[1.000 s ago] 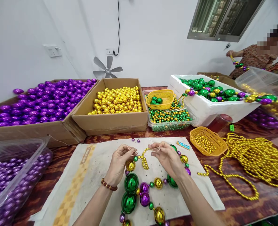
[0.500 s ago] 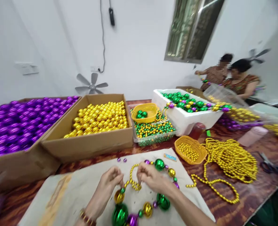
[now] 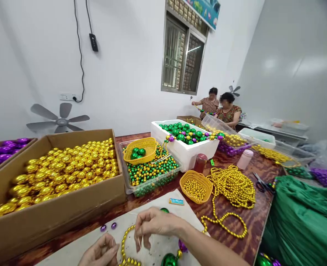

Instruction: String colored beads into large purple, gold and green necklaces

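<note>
My left hand (image 3: 101, 253) is low in the view, thumb and forefinger pinched on what looks like a thin pale string. My right hand (image 3: 158, 225) hovers to its right above the cloth, fingers curled down and closed, with a similar thin string (image 3: 140, 242) showing under them. Between the hands, a strand of small gold beads (image 3: 123, 244) curves over the cloth. Larger beads of a necklace, including a green ball (image 3: 169, 259) and a purple ball (image 3: 182, 245), lie below my right forearm. The rest of the necklace is hidden or out of view.
Two purple beads (image 3: 113, 225) lie on the pale cloth (image 3: 77, 247). Behind stand a carton (image 3: 69, 218) of gold balls, a clear tub (image 3: 158, 181), and a white foam box (image 3: 191, 149). A yellow basket (image 3: 196, 186), gold bead strands (image 3: 232, 188) and scissors (image 3: 260, 183) are rightward. Two people work farther back.
The view has swung right and upward, so my hands and the necklace sit lower in it. My right hand's fingers now point down, and thin string shows at both hands.
</note>
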Motion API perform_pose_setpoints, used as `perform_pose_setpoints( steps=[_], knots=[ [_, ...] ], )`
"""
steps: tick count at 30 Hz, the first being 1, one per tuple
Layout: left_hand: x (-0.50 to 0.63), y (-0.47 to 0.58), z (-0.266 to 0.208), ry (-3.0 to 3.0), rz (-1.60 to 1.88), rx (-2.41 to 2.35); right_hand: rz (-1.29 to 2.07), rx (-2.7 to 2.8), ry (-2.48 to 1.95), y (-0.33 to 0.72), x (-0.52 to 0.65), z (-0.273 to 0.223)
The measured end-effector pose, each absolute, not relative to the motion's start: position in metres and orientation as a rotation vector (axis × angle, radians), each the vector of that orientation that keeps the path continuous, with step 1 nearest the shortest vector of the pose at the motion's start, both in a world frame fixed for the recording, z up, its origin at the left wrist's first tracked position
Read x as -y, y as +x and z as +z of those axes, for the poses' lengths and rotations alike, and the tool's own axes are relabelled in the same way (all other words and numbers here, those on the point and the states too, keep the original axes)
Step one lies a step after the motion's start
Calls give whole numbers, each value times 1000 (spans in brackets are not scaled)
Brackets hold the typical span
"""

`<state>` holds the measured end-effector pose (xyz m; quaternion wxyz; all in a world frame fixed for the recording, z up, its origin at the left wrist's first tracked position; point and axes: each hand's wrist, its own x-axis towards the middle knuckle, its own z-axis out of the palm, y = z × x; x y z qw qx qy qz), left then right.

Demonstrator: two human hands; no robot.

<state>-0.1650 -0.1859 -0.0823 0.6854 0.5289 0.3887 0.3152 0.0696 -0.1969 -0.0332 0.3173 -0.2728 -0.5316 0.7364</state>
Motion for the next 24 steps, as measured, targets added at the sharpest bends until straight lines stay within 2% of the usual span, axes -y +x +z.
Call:
perform_pose_setpoints(
  steps=[4,8,12,15,17,21,24],
  knots=[
    [210,-171,-64,1025,785,-893,1620,1519,-743,64,203,-10],
    [228,-167,-47,941,795,-827,1172,1887,-860,45,185,4],
    [232,-169,-45,966,772,-821,719,2220,-916,7,167,0],
    [231,-175,-46,962,813,-819,545,2273,-1045,-8,165,-11],
    [232,-178,-47,943,842,-823,640,2178,-1124,-6,171,-21],
    [231,-182,-46,947,847,-837,1193,2061,-967,11,192,-38],
    [230,-185,-42,1005,833,-873,1240,2016,-1042,21,210,-38]
  ],
)
